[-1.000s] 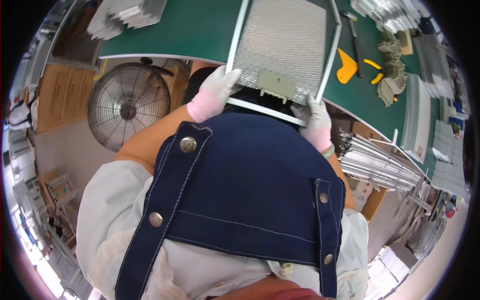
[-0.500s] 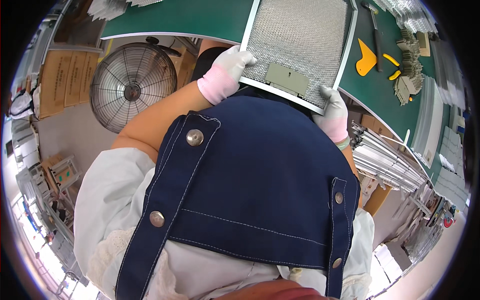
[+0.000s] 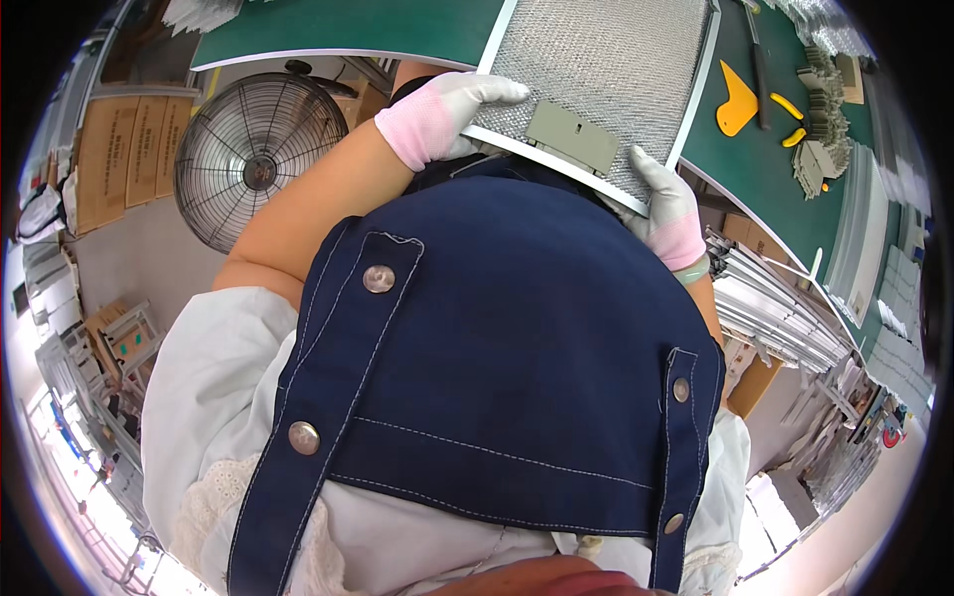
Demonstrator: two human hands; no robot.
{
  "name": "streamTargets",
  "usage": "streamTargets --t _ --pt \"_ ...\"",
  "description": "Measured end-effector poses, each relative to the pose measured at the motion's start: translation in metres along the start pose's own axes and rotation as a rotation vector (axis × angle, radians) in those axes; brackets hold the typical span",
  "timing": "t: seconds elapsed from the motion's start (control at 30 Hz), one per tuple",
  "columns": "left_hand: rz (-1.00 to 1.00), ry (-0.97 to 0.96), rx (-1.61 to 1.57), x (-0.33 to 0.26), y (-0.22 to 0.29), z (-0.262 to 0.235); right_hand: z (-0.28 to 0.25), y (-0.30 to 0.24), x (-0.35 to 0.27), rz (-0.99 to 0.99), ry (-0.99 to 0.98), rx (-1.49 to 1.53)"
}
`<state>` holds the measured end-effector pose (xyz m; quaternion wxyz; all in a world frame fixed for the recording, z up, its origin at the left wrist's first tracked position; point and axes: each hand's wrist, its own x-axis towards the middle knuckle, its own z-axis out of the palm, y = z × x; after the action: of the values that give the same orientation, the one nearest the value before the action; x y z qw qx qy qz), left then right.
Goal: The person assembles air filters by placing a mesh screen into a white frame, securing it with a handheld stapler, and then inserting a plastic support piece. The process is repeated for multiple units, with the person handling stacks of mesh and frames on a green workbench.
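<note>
A metal mesh filter panel point(image 3: 596, 55) with a light aluminium frame lies tilted at the front of the green table, its near edge against my apron. Near that edge, a grey-green rectangular plate point(image 3: 571, 137) sits on the mesh. My left hand point(image 3: 457, 104), in a white and pink glove, grips the near left corner, thumb on top and fingers hidden beneath. At the near right corner my right hand point(image 3: 666, 204), gloved alike, holds the frame with its thumb over the rim; its other fingers are mostly hidden below.
On the green table point(image 3: 348, 30), right of the panel, lie a yellow scraper point(image 3: 736, 99), a dark-handled hammer point(image 3: 759, 70), yellow-handled pliers point(image 3: 790, 114) and stacked grey-green plates point(image 3: 820, 139). A black floor fan point(image 3: 260, 169) stands at left. Metal strips point(image 3: 775, 308) are stacked below the table's right side.
My left thumb reaches further over the mesh, and that hand has come slightly nearer and left. My right hand has shifted slightly right. Both still hold the panel's near corners.
</note>
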<state>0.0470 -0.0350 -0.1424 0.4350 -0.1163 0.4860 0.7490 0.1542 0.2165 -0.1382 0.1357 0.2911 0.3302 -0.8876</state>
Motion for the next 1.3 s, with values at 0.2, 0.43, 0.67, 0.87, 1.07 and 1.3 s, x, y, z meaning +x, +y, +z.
streamTargets --t 0.2,0.43,0.67,0.87,1.07,1.3 --pt "-0.018 0.014 -0.051 0.005 -0.010 -0.010 0.002 -0.004 -0.003 -0.016 0.020 -0.098" --pt "0.210 -0.020 0.083 0.011 -0.028 -0.017 -0.004 0.007 -0.019 -0.045 0.059 -0.063" --pt "0.009 -0.023 -0.054 -0.006 -0.009 0.014 -0.011 -0.004 -0.008 0.019 0.149 -0.143" --pt "0.174 -0.163 0.337 0.030 -0.018 -0.024 -0.023 0.001 0.006 -0.125 0.176 -0.036" --pt "0.446 -0.186 0.661 0.032 -0.027 -0.036 -0.021 -0.001 0.005 -0.053 0.120 -0.024" --pt "0.463 -0.153 0.714 0.041 -0.031 -0.047 -0.003 -0.003 -0.008 0.039 0.090 -0.167"
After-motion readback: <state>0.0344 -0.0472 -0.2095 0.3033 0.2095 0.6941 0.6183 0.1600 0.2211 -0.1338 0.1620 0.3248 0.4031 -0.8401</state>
